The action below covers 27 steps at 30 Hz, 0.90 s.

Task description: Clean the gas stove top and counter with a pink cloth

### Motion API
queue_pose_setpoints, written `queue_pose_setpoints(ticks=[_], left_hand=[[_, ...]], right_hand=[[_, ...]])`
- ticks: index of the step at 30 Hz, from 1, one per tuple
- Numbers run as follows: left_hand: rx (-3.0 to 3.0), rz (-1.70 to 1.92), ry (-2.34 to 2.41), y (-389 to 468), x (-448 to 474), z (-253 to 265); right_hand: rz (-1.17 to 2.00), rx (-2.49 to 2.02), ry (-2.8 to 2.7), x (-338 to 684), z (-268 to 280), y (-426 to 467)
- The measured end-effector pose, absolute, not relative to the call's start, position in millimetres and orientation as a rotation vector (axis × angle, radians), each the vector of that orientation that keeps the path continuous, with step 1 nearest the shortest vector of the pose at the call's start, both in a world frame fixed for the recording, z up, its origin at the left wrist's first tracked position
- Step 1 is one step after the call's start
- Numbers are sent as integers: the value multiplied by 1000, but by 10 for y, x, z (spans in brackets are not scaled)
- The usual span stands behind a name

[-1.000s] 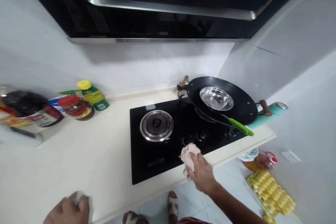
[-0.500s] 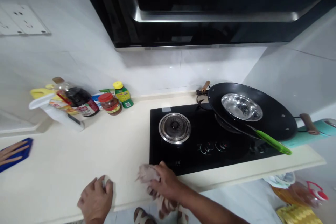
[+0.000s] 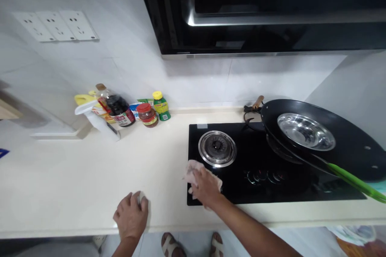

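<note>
My right hand (image 3: pixel 205 186) is closed on a crumpled pale pink cloth (image 3: pixel 193 170). It presses the cloth onto the front left corner of the black glass gas stove (image 3: pixel 241 192). Part of the cloth hangs over the stove's left edge onto the pale countertop (image 3: pixel 163 184). Just left of the stove, my left hand (image 3: pixel 132 213) rests on the countertop near its front edge, fingers bent and thumb apart, with nothing visible in it. The bare left burner (image 3: pixel 217 148) lies behind my right hand, and the control knobs (image 3: pixel 265 176) are to its right.
A black wok (image 3: pixel 350 136) on the right burner holds a shiny metal bowl (image 3: pixel 306 131) and a utensil with a green handle (image 3: pixel 356 180). Against the wall stand a white spray bottle (image 3: pixel 99 122), a dark sauce bottle (image 3: pixel 120 110), a red-lidded jar (image 3: pixel 146 115) and a green bottle (image 3: pixel 162 106).
My right hand has moved the cloth from the counter's front edge up onto the stove's corner. My left hand still rests on the counter. The view has turned left.
</note>
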<state>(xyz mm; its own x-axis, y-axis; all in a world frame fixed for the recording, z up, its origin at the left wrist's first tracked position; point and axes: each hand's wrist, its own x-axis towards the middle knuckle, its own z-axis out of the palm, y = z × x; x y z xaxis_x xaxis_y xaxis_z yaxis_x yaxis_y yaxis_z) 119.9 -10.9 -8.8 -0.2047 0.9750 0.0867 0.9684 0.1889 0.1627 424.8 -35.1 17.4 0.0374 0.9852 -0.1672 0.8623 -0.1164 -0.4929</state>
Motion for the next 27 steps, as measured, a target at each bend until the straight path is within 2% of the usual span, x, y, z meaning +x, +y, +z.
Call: queue_pose_setpoints(ticks=[3, 6, 9, 11, 13, 17, 19, 27], left_hand=[[1957, 288, 2393, -120, 1200, -82], [1971, 301, 2388, -125, 1198, -78], [1988, 318, 2388, -129, 1194, -78], [1993, 328, 2391, -130, 1189, -83], [1996, 332, 2393, -132, 1186, -90], [2002, 325, 2383, -135, 1201, -98], [2001, 329, 2383, -135, 1209, -95], [1989, 398, 2396, -181, 1363, -5]], right_hand=[[750, -1857, -1985, 3791, 171, -418], [988, -1651, -1816, 3635, 171, -493], [1332, -1411, -1475, 3874, 170, -494], [1436, -1358, -1369, 4242, 177, -469], [1359, -1503, -1389, 4711, 187, -458], [739, -1999, -1394, 5561, 175, -585], [574, -1988, -1370, 5780, 128, -745], [241, -1801, -1561, 5766, -388, -1494]])
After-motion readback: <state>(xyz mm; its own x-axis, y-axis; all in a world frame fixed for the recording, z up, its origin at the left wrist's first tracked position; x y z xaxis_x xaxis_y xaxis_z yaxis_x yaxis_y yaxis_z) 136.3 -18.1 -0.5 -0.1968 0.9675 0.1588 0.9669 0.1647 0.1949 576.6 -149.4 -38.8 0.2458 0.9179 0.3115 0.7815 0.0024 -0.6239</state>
